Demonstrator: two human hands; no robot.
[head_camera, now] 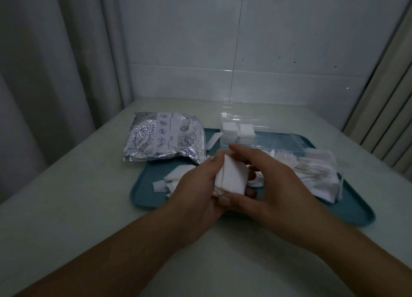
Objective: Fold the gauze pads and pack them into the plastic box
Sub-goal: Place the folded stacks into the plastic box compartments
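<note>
Head view, centre of the frame: both hands hold one white gauze pad (231, 178) above the near edge of a teal tray (145, 195) on the desk (73, 207). Left hand (196, 194) curls its fingers round the pad's left side; right hand (274, 185) pinches it between thumb and fingers. Behind, a clear plastic box (267, 140) holds folded squares at its left end. Loose gauze (176, 180) lies on the tray, and a silver pouch (162, 138) sits upper left.

Pale desk (66, 207) before me, pushed against tiled wall. Teal tray (145, 194) sits flat on desk, toward far middle. Silver foil pouch (156, 140) with blue drawings lies at tray's left, partly on desk, its right edge overlapping tray rim.
</note>
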